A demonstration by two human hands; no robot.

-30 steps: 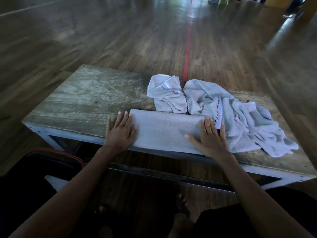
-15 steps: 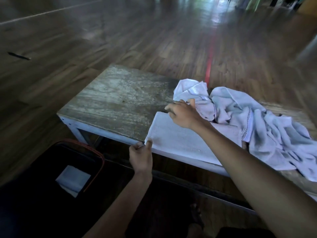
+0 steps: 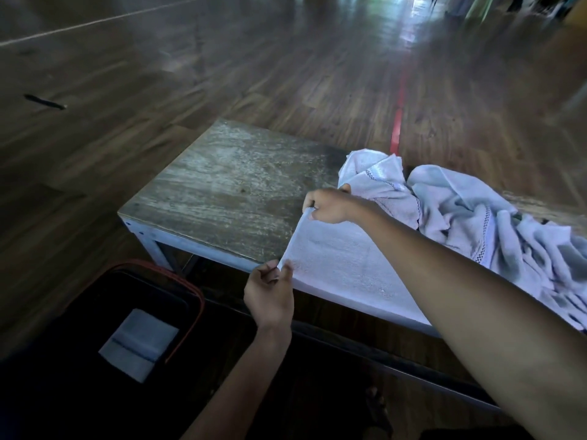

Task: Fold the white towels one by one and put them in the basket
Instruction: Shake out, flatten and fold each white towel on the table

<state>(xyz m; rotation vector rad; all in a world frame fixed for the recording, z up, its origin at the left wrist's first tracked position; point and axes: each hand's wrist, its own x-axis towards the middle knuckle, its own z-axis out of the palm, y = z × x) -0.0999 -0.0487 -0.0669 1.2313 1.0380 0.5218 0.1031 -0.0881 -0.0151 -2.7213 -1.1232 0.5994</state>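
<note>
A second ago my palms lay flat on the half-folded towel (image 3: 343, 262). Now both have gone to its 9 o'clock end, so I judge the smoothing is done and the next fold is starting. On my left hand (image 3: 270, 293) the fingers (image 3: 287, 271) are curled, pinching the near corner at the desk (image 3: 228, 192) edge. My right hand (image 3: 327, 206) pinches the far corner, lifting it slightly. The rest of the towel lies on the desk, with the basket (image 3: 190, 287) at 7 o'clock and the unfolded heap (image 3: 476, 223) at 2 o'clock.

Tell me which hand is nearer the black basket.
Left. The left hand pinches the near corner of the flat towel, just beside the basket; the right hand holds its far corner, farther back over the table.
</note>
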